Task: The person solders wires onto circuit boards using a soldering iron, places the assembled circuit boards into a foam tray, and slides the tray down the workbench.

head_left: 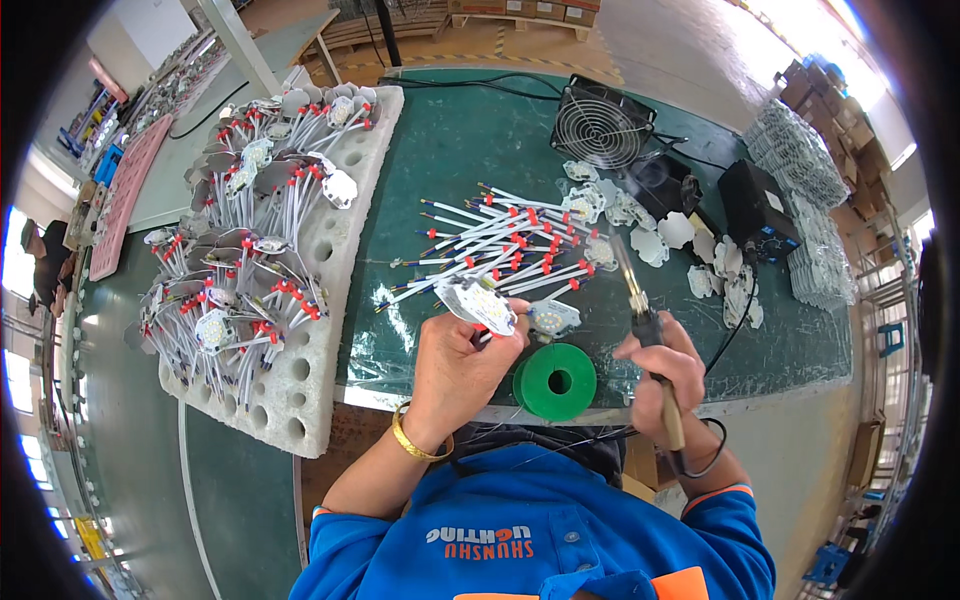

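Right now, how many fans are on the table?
1: the black fan stands at the far edge of the green table, past the wires. Others may be hidden.

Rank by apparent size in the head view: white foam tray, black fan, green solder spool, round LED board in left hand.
1. white foam tray
2. black fan
3. green solder spool and round LED board look alike; not ranked.

Green-matted worktop in a workshop, tan concrete floor behind. Wooden pallets at the far side, stacked cardboard boxes right. Bright daylight from windows left and upper right.
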Action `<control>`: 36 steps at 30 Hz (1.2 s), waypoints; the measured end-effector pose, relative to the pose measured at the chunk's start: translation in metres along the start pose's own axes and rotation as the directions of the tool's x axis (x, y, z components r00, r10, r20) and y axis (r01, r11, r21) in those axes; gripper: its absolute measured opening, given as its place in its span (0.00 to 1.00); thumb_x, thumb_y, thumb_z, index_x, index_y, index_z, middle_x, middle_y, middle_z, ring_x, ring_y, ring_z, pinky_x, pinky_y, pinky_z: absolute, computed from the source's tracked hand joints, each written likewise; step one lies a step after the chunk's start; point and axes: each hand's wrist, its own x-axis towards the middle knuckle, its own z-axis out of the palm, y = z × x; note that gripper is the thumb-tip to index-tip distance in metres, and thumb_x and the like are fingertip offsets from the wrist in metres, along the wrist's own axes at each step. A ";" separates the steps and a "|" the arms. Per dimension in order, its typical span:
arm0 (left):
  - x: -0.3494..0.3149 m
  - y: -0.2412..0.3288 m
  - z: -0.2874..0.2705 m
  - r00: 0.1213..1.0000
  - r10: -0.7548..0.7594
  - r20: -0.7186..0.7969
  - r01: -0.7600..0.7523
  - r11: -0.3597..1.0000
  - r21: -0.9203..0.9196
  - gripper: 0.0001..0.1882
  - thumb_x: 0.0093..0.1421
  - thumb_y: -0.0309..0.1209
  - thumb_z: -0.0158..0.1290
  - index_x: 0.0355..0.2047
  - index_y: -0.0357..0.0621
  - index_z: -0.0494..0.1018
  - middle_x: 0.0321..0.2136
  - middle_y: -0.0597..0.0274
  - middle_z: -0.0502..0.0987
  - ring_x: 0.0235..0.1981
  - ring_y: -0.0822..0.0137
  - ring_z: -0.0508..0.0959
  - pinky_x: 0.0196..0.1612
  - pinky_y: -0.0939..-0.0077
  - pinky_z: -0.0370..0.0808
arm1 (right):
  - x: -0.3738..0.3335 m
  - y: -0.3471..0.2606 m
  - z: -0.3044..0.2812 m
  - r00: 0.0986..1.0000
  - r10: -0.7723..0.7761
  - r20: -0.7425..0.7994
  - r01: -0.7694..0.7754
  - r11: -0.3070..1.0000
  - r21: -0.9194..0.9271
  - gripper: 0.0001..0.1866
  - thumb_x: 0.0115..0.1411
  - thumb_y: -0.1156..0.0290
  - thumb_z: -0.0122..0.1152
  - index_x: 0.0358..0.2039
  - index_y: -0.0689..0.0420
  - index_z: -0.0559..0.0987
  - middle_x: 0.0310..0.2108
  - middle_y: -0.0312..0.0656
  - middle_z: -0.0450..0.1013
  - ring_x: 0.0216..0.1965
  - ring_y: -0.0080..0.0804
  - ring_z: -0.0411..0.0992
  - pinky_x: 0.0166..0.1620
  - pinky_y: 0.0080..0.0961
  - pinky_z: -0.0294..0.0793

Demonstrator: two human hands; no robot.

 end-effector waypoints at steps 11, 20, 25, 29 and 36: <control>-0.006 0.005 0.005 0.992 0.012 0.126 -0.013 1.000 0.008 0.07 0.51 0.23 0.53 0.31 0.34 0.75 0.17 0.71 0.72 0.21 0.85 0.67 0.22 0.88 0.64 | -0.001 -0.023 -0.024 0.993 -0.024 0.112 0.017 0.998 0.058 0.17 0.31 0.78 0.52 0.26 0.47 0.76 0.15 0.30 0.58 0.15 0.24 0.60 0.31 0.30 0.60; -0.009 0.005 0.007 0.992 0.030 0.126 -0.031 0.999 0.009 0.07 0.51 0.22 0.53 0.31 0.36 0.76 0.15 0.74 0.70 0.18 0.87 0.64 0.19 0.89 0.61 | -0.001 -0.023 -0.023 0.979 -0.061 0.193 0.049 0.997 0.067 0.17 0.26 0.75 0.55 0.24 0.47 0.78 0.16 0.29 0.57 0.14 0.24 0.58 0.31 0.28 0.58; -0.009 0.005 0.005 0.992 0.013 0.126 -0.016 1.000 0.025 0.07 0.51 0.22 0.53 0.31 0.36 0.76 0.15 0.75 0.69 0.18 0.87 0.63 0.18 0.90 0.59 | 0.000 -0.023 -0.022 0.975 -0.064 0.212 0.058 0.998 0.036 0.17 0.25 0.74 0.55 0.23 0.47 0.78 0.16 0.30 0.57 0.15 0.24 0.58 0.31 0.28 0.58; -0.008 0.005 0.005 0.993 0.014 0.120 -0.017 1.000 0.024 0.07 0.51 0.22 0.53 0.31 0.36 0.76 0.16 0.75 0.70 0.18 0.87 0.64 0.19 0.90 0.59 | 0.001 -0.022 -0.021 0.974 -0.058 0.218 0.058 0.998 0.006 0.17 0.25 0.73 0.55 0.23 0.47 0.78 0.16 0.29 0.57 0.16 0.24 0.58 0.30 0.27 0.58; -0.009 0.009 0.005 0.985 -0.086 0.147 0.104 0.987 -0.126 0.07 0.52 0.22 0.53 0.33 0.34 0.75 0.20 0.71 0.73 0.24 0.84 0.69 0.28 0.89 0.67 | 0.003 -0.021 -0.021 0.968 -0.100 0.229 0.109 0.994 -0.028 0.15 0.26 0.72 0.56 0.21 0.47 0.78 0.15 0.29 0.58 0.15 0.23 0.58 0.30 0.27 0.58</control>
